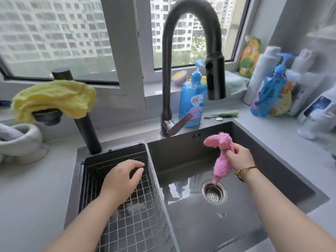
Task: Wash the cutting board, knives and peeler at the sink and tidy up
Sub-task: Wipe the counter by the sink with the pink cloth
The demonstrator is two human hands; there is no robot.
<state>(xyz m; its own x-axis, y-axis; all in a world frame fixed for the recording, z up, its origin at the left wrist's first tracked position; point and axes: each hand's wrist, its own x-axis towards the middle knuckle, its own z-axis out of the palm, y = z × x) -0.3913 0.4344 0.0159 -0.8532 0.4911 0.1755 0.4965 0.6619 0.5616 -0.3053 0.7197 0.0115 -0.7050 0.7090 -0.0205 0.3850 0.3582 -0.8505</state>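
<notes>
Head view: right hand (240,158) grips one pink cloth (221,160) above the one drain (214,193) of the sink (181,153). Left hand (121,176), fingers loosely curled and empty, hovers over one wire basket (138,226).

We see a fluffy pink cloth (222,166) at 4 o'clock, a nubby yellow cloth (54,99) at 9 o'clock, a matt dark metal faucet (167,70), a shiny wire basket (131,230), a wet glossy metal sink (200,233), a glossy blue plastic bottle (192,100) and a smooth matt counter (32,197).
</notes>
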